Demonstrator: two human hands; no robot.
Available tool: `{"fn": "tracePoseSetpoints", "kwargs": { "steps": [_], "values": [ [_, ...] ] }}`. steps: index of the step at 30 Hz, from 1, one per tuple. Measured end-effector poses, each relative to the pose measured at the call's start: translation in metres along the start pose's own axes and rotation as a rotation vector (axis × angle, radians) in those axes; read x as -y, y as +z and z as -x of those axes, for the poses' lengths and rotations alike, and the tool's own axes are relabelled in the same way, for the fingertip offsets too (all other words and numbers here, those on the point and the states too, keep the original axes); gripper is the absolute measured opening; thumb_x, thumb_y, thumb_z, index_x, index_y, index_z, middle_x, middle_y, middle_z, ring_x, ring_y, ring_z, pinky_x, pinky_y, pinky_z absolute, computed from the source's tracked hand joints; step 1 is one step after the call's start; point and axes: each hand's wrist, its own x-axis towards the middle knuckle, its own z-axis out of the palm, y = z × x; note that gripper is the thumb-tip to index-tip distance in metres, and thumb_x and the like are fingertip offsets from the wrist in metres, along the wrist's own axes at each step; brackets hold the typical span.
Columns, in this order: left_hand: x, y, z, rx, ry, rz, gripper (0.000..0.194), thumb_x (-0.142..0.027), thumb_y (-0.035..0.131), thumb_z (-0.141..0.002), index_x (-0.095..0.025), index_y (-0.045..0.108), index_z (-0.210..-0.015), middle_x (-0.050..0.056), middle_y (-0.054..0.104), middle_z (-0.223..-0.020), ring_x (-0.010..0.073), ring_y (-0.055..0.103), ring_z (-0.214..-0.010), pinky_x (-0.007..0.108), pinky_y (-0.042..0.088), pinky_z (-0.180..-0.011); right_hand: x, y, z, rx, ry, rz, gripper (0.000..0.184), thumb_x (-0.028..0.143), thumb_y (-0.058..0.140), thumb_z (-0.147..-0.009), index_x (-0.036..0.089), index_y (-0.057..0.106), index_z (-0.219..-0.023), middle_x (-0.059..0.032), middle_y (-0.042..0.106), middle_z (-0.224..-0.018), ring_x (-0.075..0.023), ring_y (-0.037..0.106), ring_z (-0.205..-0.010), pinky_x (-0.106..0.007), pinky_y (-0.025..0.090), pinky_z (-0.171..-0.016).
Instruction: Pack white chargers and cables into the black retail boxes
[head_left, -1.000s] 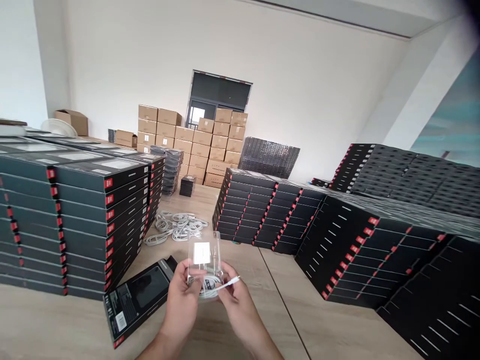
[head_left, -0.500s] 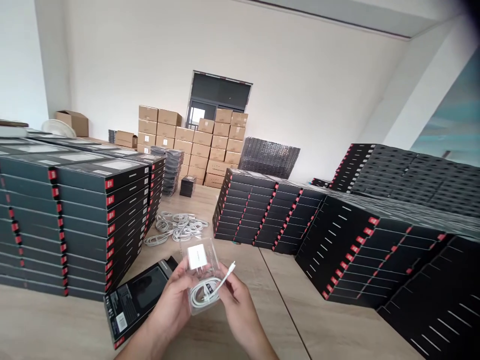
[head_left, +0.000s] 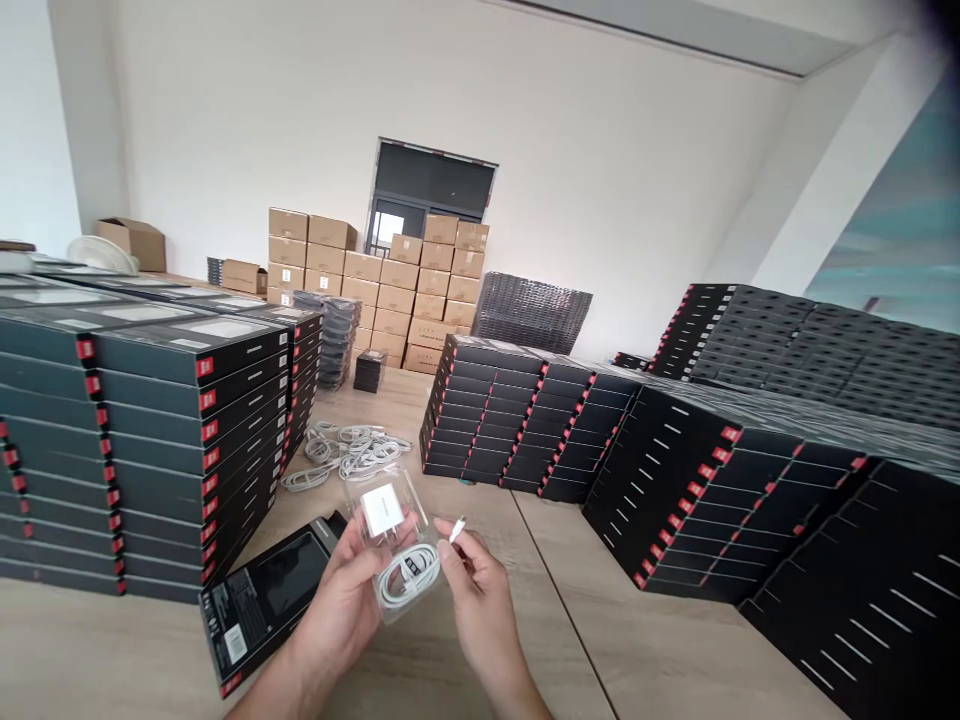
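Clear tray [head_left: 414,494] gripped by left hand [head_left: 341,598] above table [head_left: 420,680]; adapter [head_left: 382,509] and coiled cable [head_left: 409,577] inside. Cable tip [head_left: 457,529] pinched by right hand [head_left: 481,592] beside tray. Tray best kept steady, coil unstrained.

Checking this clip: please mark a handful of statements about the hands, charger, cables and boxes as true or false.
1. The left hand holds the clear tray. True.
2. The charger lies outside the tray. False: it sits in the tray.
3. The right hand holds a white cable end. True.
4. The loose cables lie on top of the black boxes. False: they lie on the table.
5. Brown cartons are stacked near the window. True.
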Motion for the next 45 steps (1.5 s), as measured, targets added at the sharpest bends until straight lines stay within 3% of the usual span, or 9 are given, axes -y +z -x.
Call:
{"fn": "tracePoseSetpoints", "kwargs": {
  "steps": [4,10,17,22,24,27,34,41,45],
  "values": [
    [0.008,-0.002,-0.001,0.046,0.101,-0.099,0.057,-0.016,0.076,-0.064,-0.023,0.059,-0.118,0.011,0.069,-0.117,0.0283,0.063,-0.11,0.037,0.049,-0.09,0.001,0.003,0.0,-0.044,0.042,-0.054,0.036,0.042,0.069,-0.075,0.014,0.072,-0.099,-0.004,0.067,-0.074,-0.0196,0.059,-0.068,-0.028,0.048,-0.065],
    [0.019,-0.004,0.0,0.14,0.185,-0.251,0.058,-0.021,0.075,-0.07,-0.027,0.056,-0.124,0.007,0.067,-0.121,0.025,0.06,-0.113,0.036,0.044,-0.098,0.008,0.009,0.005,-0.126,0.003,-0.072,0.023,0.038,0.073,-0.072,0.015,0.073,-0.078,-0.0042,0.068,-0.074,-0.0195,0.059,-0.071,-0.027,0.047,-0.066],
    [0.017,-0.001,0.0,0.165,0.13,-0.189,0.054,-0.021,0.075,-0.071,-0.025,0.057,-0.121,0.008,0.069,-0.111,0.0256,0.065,-0.098,0.037,0.051,-0.084,0.006,0.008,0.006,-0.09,0.091,-0.172,0.036,0.042,0.069,-0.076,0.014,0.073,-0.098,0.0008,0.062,-0.063,-0.0131,0.049,-0.054,-0.024,0.042,-0.053],
    [0.017,0.0,0.001,0.148,0.055,-0.122,0.054,-0.016,0.075,-0.068,-0.025,0.058,-0.118,0.007,0.07,-0.108,0.0255,0.065,-0.098,0.036,0.05,-0.085,0.003,0.011,0.007,-0.174,-0.002,-0.174,0.056,0.037,0.068,-0.08,0.015,0.05,-0.128,0.0019,0.064,-0.064,-0.0164,0.059,-0.061,-0.026,0.048,-0.059],
    [0.018,0.0,0.001,0.164,0.035,-0.111,0.054,-0.016,0.075,-0.068,-0.024,0.058,-0.118,0.008,0.07,-0.11,0.026,0.064,-0.102,0.036,0.048,-0.088,0.003,0.012,0.008,-0.178,-0.085,-0.081,0.045,0.035,0.065,-0.083,0.017,0.052,-0.122,-0.0016,0.069,-0.072,-0.0183,0.063,-0.067,-0.027,0.051,-0.065],
    [0.018,-0.001,0.0,0.203,0.02,-0.118,0.052,-0.017,0.074,-0.068,-0.022,0.059,-0.118,0.008,0.07,-0.111,0.0269,0.064,-0.102,0.035,0.047,-0.088,0.003,0.01,0.007,-0.076,-0.158,0.07,0.03,0.034,0.058,-0.087,0.019,0.06,-0.113,-0.0063,0.073,-0.084,-0.0197,0.068,-0.074,-0.028,0.053,-0.071],
    [0.017,-0.001,0.003,0.261,-0.049,-0.11,0.05,-0.01,0.07,-0.067,-0.022,0.061,-0.115,0.007,0.072,-0.106,0.0255,0.066,-0.095,0.032,0.048,-0.08,0.003,0.0,-0.002,0.006,-0.064,0.11,0.033,0.034,0.057,-0.084,0.017,0.071,-0.109,-0.0109,0.076,-0.095,-0.0261,0.07,-0.085,-0.034,0.056,-0.077],
    [0.018,0.0,0.004,0.269,-0.036,-0.059,0.056,-0.011,0.072,-0.063,-0.023,0.062,-0.116,0.008,0.071,-0.109,0.0286,0.064,-0.103,0.037,0.047,-0.087,0.003,-0.003,-0.001,-0.045,-0.165,0.258,0.042,0.032,0.055,-0.087,0.014,0.061,-0.125,-0.0034,0.071,-0.07,-0.0174,0.063,-0.059,-0.025,0.052,-0.058],
    [0.017,0.002,0.004,0.243,-0.026,-0.067,0.055,-0.012,0.073,-0.061,-0.022,0.063,-0.114,0.008,0.072,-0.106,0.0287,0.065,-0.101,0.038,0.047,-0.088,-0.003,-0.002,-0.002,-0.016,-0.189,0.26,0.037,0.034,0.055,-0.088,0.016,0.067,-0.119,-0.0098,0.075,-0.093,-0.0204,0.069,-0.072,-0.026,0.055,-0.063]
  ]
}}
